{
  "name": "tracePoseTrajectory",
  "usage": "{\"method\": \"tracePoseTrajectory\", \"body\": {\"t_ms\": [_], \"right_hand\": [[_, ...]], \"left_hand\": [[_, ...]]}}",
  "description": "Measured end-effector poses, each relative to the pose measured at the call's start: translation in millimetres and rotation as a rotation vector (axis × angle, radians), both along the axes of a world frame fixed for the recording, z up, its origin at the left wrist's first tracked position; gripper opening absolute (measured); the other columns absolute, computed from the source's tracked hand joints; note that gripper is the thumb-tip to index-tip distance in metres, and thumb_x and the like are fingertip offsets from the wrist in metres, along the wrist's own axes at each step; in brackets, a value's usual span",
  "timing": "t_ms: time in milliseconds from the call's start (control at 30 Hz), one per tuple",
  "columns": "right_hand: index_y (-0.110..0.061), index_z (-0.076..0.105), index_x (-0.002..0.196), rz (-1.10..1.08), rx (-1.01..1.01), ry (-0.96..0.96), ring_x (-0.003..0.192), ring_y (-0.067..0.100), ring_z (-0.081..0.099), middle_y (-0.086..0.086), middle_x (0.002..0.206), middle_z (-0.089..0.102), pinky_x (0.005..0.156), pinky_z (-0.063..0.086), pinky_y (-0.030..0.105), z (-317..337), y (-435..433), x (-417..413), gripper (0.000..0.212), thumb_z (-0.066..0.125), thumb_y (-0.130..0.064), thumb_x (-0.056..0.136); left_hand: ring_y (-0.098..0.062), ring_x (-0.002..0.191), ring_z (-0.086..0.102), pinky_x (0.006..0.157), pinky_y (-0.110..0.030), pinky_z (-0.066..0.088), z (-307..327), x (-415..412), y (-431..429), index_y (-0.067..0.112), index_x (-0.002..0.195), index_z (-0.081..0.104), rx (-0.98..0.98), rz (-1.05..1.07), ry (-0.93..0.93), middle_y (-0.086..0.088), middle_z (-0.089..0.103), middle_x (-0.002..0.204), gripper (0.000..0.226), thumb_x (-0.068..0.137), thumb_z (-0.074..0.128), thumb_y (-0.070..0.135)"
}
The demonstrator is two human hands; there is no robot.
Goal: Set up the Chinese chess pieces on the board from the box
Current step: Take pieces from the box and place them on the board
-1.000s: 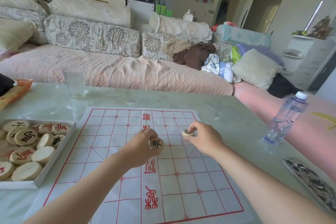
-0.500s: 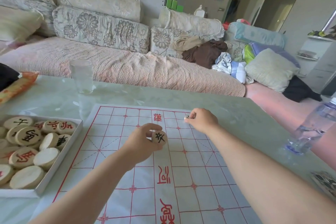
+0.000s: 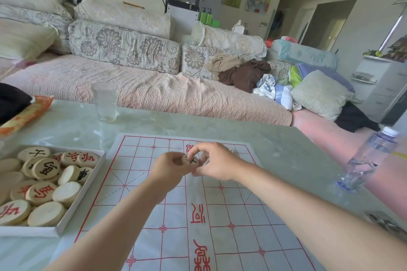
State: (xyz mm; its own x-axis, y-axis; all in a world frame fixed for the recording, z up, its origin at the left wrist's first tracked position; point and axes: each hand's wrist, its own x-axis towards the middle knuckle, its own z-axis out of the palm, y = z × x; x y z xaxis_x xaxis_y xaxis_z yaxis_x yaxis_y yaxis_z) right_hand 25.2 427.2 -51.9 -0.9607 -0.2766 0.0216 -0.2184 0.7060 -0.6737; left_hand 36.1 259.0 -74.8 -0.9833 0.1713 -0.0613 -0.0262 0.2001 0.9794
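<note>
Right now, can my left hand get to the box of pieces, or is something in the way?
Probably yes. The box lies open to the left of the left hand, with only bare board between them. But that hand grips a piece, so it cannot pick yet.

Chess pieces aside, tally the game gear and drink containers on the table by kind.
Board: 1
Piece box: 1
Glass: 1
Plastic bottle: 1
Total: 4
</note>
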Motion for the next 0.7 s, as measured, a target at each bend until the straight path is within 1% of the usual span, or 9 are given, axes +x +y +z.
{"method": "tracePoseTrajectory", "body": {"t_ms": [67, 100, 167, 200, 233, 300, 433, 567, 700], "right_hand": [[-0.027, 0.066, 0.087, -0.038, -0.009, -0.022, 0.055, 0.01, 0.044, -0.005, 0.066, 0.061, 0.057, 0.036, 0.025, -4, 3, -2, 0.024, 0.086, -0.023, 0.074], [-0.025, 0.065, 0.084, -0.059, -0.013, -0.014, 0.053, 0.007, 0.045, -0.01, 0.063, 0.061, 0.056, 0.035, 0.023, -6, 6, -4, 0.023, 0.086, -0.026, 0.075], [-0.024, 0.064, 0.082, -0.137, 0.031, 0.037, 0.053, -0.006, 0.049, -0.019, 0.067, 0.063, 0.054, 0.034, 0.012, -12, 15, -12, 0.02, 0.082, -0.032, 0.08], [-0.024, 0.063, 0.083, -0.203, 0.067, 0.071, 0.062, -0.01, 0.054, -0.02, 0.077, 0.066, 0.057, 0.036, 0.01, -15, 22, -20, 0.021, 0.08, -0.037, 0.081], [-0.025, 0.064, 0.084, -0.283, 0.113, 0.098, 0.074, -0.008, 0.058, -0.018, 0.087, 0.067, 0.064, 0.04, 0.012, -18, 30, -29, 0.022, 0.077, -0.042, 0.081], [-0.027, 0.062, 0.086, -0.437, 0.218, 0.112, 0.087, 0.007, 0.062, -0.015, 0.093, 0.066, 0.071, 0.045, 0.023, -23, 47, -50, 0.026, 0.074, -0.048, 0.079], [-0.03, 0.059, 0.087, -0.557, 0.324, 0.117, 0.089, 0.014, 0.062, -0.015, 0.089, 0.062, 0.067, 0.04, 0.027, -30, 60, -89, 0.025, 0.073, -0.049, 0.079], [-0.03, 0.06, 0.09, -0.554, 0.427, 0.163, 0.102, 0.02, 0.06, -0.012, 0.099, 0.067, 0.083, 0.045, 0.032, -41, 51, -118, 0.024, 0.073, -0.047, 0.079], [-0.028, 0.063, 0.093, -0.501, 0.524, 0.122, 0.113, 0.027, 0.055, -0.006, 0.107, 0.068, 0.095, 0.041, 0.037, -48, 42, -129, 0.022, 0.066, -0.048, 0.085]], "left_hand": [[-0.014, 0.062, 0.044, 0.052, -0.019, 0.035, 0, -2, -4, 0.026, 0.09, 0.07, -0.009, -0.03, -0.025, 0.013, 0.064, 0.068, 0.008, 0.084, 0.072, 0.029], [-0.016, 0.068, 0.047, 0.055, -0.021, 0.037, -2, -4, -4, 0.027, 0.096, 0.069, -0.053, -0.044, -0.024, 0.014, 0.067, 0.076, 0.013, 0.085, 0.069, 0.034], [-0.016, 0.095, 0.053, 0.073, -0.025, 0.045, -10, -11, -7, 0.027, 0.121, 0.059, -0.363, -0.066, 0.068, 0.01, 0.065, 0.11, 0.037, 0.088, 0.061, 0.046], [-0.017, 0.111, 0.048, 0.085, -0.029, 0.045, -15, -15, -9, 0.027, 0.13, 0.052, -0.58, -0.065, 0.148, 0.007, 0.059, 0.123, 0.046, 0.089, 0.057, 0.048], [-0.018, 0.121, 0.041, 0.095, -0.032, 0.04, -19, -16, -11, 0.028, 0.135, 0.048, -0.761, -0.059, 0.241, 0.005, 0.053, 0.131, 0.049, 0.09, 0.054, 0.048], [-0.019, 0.126, 0.033, 0.103, -0.034, 0.032, -26, -18, -16, 0.031, 0.137, 0.045, -0.934, -0.076, 0.362, 0.005, 0.045, 0.138, 0.052, 0.089, 0.053, 0.049], [-0.018, 0.125, 0.032, 0.104, -0.034, 0.03, -39, -26, -30, 0.031, 0.138, 0.042, -1.012, -0.121, 0.38, 0.005, 0.039, 0.138, 0.064, 0.082, 0.053, 0.06], [-0.018, 0.121, 0.033, 0.101, -0.033, 0.032, -45, -32, -42, 0.033, 0.133, 0.046, -1.022, -0.12, 0.39, 0.007, 0.04, 0.133, 0.063, 0.079, 0.051, 0.067], [-0.018, 0.121, 0.034, 0.101, -0.033, 0.032, -48, -33, -42, 0.033, 0.134, 0.045, -1.039, -0.118, 0.405, 0.006, 0.04, 0.133, 0.062, 0.081, 0.049, 0.065]]}}
